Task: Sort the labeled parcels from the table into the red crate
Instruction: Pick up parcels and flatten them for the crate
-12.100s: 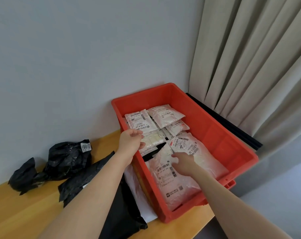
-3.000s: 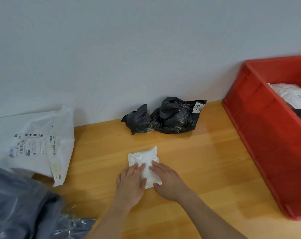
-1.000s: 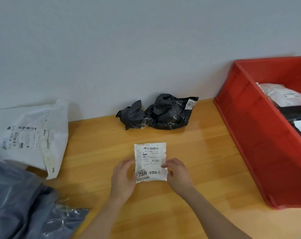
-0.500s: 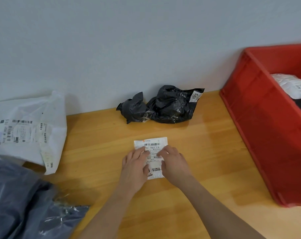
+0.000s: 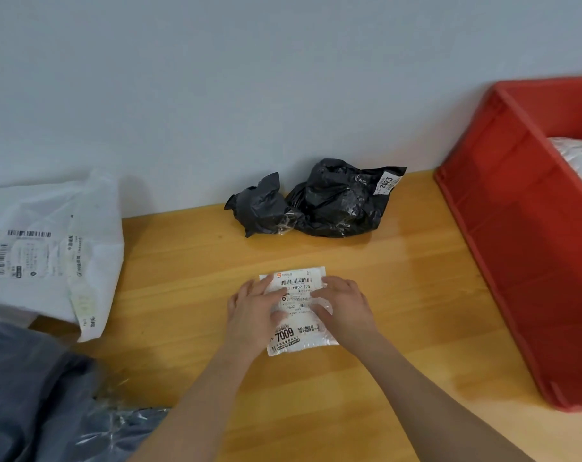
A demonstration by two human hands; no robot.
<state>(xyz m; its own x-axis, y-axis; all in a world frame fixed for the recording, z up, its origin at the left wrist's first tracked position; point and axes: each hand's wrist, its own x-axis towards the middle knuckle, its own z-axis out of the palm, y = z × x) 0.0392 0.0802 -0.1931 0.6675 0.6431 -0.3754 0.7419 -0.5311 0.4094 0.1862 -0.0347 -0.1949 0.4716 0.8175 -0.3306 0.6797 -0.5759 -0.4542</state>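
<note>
A small white labeled parcel (image 5: pixel 298 311) is pressed flat on the worktop (image 5: pixel 399 295) by the left hand (image 5: pixel 254 311) and right hand (image 5: pixel 344 306), fingers extended, nothing gripped. At least 1 white parcel (image 5: pixel 578 158) is seen, partly cropped, in the red crate (image 5: pixel 516 261). Left outside: 2 black parcels (image 5: pixel 316 200), a large white mailer (image 5: pixel 46 251), possibly more.

Even, soft overhead light; faint shadows behind the black bags (image 5: pixel 329 201). Mild sheen on the table (image 5: pixel 416 261). Wide-angle bowing at edges; lower-left corner blurred.
</note>
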